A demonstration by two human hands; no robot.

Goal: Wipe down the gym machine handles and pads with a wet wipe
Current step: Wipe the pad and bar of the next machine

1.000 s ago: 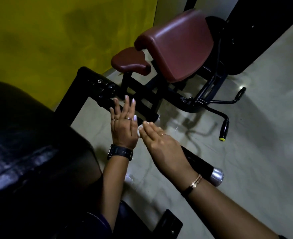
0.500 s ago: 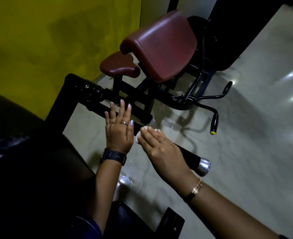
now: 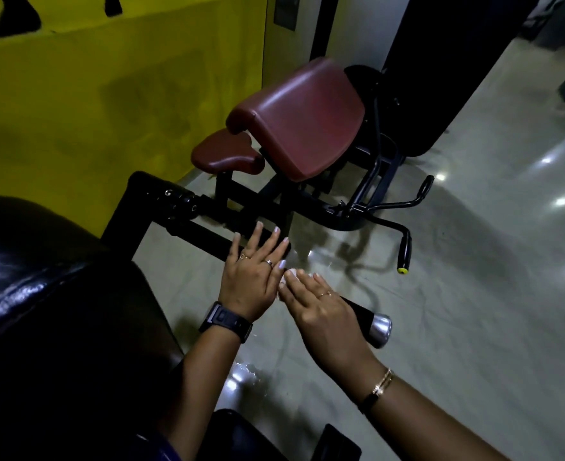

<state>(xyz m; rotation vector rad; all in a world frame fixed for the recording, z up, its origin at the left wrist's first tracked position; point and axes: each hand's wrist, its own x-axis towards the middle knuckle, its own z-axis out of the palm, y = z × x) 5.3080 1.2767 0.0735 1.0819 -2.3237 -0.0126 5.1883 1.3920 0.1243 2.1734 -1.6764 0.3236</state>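
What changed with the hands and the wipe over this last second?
Little. Both hands seem to have slid slightly along the black handle toward its silver end cap; mostly the camera tilted up. Nothing was taken or let go: the right hand keeps the white wipe pressed to the handle under straight fingers, and the left hand stays flat beside it.

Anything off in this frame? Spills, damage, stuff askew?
One thing: a shiny, splattered patch on the floor beside the left forearm looks like drips, though it could be glare. The black handle and maroon pads look intact.
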